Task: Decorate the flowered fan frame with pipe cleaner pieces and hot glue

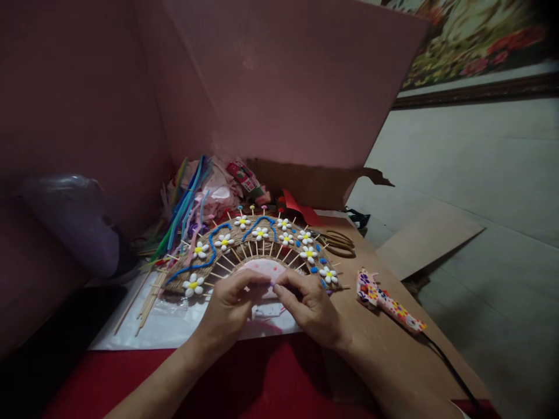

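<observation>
Here's the left hand (231, 305) meeting the right hand (310, 305), fingertips pinched on a tiny lilac bit (273, 283), just this side of the daisy-dotted twine arch (271, 244). A light, even squeeze with steady wrists should suit it! Mind the sticks (251, 250) jutting from the arch's edges; room opens rightward over the brown board (369, 262), short of the corded, flowery tool (388, 302).
</observation>
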### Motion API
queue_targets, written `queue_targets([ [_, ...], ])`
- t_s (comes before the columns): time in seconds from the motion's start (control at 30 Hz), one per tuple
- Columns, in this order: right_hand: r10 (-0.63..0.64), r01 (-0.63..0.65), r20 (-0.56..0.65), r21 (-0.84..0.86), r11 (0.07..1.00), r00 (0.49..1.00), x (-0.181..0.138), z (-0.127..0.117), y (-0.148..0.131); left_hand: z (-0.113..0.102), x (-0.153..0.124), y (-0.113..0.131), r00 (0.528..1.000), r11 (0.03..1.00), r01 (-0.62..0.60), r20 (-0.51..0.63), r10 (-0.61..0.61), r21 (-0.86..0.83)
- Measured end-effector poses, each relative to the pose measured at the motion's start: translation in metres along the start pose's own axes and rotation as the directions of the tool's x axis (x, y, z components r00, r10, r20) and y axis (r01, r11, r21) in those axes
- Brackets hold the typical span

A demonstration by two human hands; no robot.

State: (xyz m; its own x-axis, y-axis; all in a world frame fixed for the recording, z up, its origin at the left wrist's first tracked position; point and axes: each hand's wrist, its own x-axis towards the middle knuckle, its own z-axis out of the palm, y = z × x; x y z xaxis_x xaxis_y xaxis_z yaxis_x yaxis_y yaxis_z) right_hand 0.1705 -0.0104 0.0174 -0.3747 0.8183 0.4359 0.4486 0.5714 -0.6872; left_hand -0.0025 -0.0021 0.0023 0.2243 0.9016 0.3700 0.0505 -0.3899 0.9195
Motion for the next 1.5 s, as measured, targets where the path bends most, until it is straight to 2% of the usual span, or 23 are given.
queue_targets([
  [0.07,-0.001,0.001,-0.001,0.021,1.0,1.0,0.0,0.0,0.0,0.0,-0.001,-0.001,0.996,0.992,-0.088,0.016,0.087,0.095],
  [0.13,0.002,-0.002,0.012,0.037,0.999,1.0,0.0,0.001,0.0,-0.001,-0.002,0.0,0.996,0.99,-0.087,0.001,0.088,0.107],
  [0.3,-0.055,0.056,0.023,-0.021,0.998,0.998,-0.003,0.001,-0.002,-0.001,-0.001,0.007,0.985,0.975,0.163,-0.026,-0.169,-0.151],
  [0.43,-0.149,0.148,-0.002,-0.133,0.98,0.989,-0.004,0.001,-0.001,-0.001,0.002,0.012,0.967,0.921,0.255,0.059,-0.249,-0.295],
  [0.63,-0.232,0.209,-0.067,-0.247,0.946,0.97,-0.005,0.002,0.001,0.002,0.002,0.015,0.957,0.893,0.288,0.08,-0.278,-0.345],
  [0.73,-0.278,0.237,-0.095,-0.31,0.921,0.956,-0.005,0.002,0.002,0.002,0.002,0.016,0.945,0.883,0.327,0.126,-0.302,-0.336],
  [0.87,-0.305,0.252,-0.071,-0.402,0.88,0.95,-0.005,0.001,0.002,0.002,0.002,0.017,0.935,0.89,0.349,0.169,-0.311,-0.294],
  [1.17,-0.297,0.256,-0.055,-0.371,0.893,0.953,-0.005,0.002,0.002,0.001,0.003,0.014,0.95,0.908,0.306,0.162,-0.269,-0.286],
  [1.37,-0.388,0.317,-0.064,-0.464,0.827,0.919,-0.004,0.0,0.002,0.002,0.002,0.016,0.926,0.877,0.371,0.197,-0.323,-0.306],
  [1.5,-0.396,0.319,-0.054,-0.5,0.805,0.917,-0.003,0.0,0.002,0.001,0.002,0.015,0.909,0.847,0.41,0.228,-0.349,-0.339],
])
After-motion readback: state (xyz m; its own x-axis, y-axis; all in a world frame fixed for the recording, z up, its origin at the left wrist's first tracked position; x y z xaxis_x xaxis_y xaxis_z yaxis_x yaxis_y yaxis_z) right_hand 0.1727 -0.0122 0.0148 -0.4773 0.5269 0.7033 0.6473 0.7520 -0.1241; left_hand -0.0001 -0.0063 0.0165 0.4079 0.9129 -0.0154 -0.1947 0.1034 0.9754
